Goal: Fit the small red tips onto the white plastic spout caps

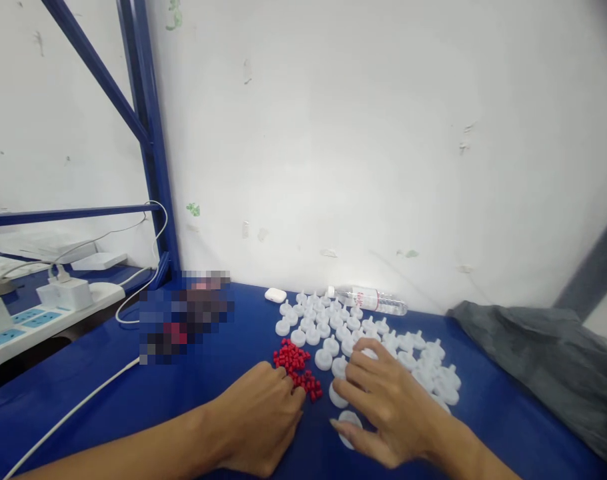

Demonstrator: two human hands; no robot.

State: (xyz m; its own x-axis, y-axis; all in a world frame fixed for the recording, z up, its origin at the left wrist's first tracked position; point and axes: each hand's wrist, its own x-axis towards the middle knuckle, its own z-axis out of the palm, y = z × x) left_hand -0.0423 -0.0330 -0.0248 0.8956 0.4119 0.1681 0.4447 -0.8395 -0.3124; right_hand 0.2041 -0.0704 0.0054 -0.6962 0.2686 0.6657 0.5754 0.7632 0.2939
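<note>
My left hand (266, 417) is closed, knuckles up, at the near edge of a pile of small red caps (291, 357). Its fingertips are curled under, so whatever they may hold is hidden. My right hand (386, 407) reaches over the near side of a spread of white round caps with thin spouts (323, 360). Its thumb stands apart from the bent fingers. Below the gap between thumb and fingers lies one white cap (351, 419), partly covered by the thumb. More white caps are hidden behind this hand.
A clear plastic bottle (368, 300) lies along the wall, with a small white case (275, 295) to its left. Dark grey cloth (533, 360) covers the right side of the blue table (208, 380). At left are a power strip (33, 327), cables and a blue frame post (156, 173).
</note>
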